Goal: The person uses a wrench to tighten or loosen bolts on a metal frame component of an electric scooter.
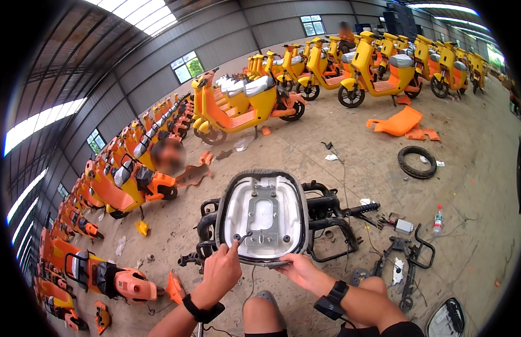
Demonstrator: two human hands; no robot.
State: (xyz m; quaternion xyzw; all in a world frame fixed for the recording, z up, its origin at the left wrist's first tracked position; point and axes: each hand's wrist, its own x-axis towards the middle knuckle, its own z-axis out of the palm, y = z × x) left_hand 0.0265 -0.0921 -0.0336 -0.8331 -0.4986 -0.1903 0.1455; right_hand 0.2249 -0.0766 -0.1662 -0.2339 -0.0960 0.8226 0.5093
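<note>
An upturned scooter seat [294, 210], with a dark rim, a white underside and a metal plate [264, 209] bolted in its middle, lies over a black scooter frame [333, 227]. My left hand [221, 268] is closed at the seat's near left corner, its fingertips on a small bent dark tool [246, 236], which looks like a hex key and reaches toward the plate's near edge. With the thumb on top, my right hand [299, 271] grips the seat's near right rim; its other fingers are partly hidden underneath.
Rows of yellow and orange scooters [238, 106] stand left and behind. On the floor to the right lie a tyre [416, 163], an orange panel [398, 121], a bottle [438, 220], a metal box [403, 226], black frame parts [403, 264] and another upturned seat [446, 319]. A person [344, 38] is at the back.
</note>
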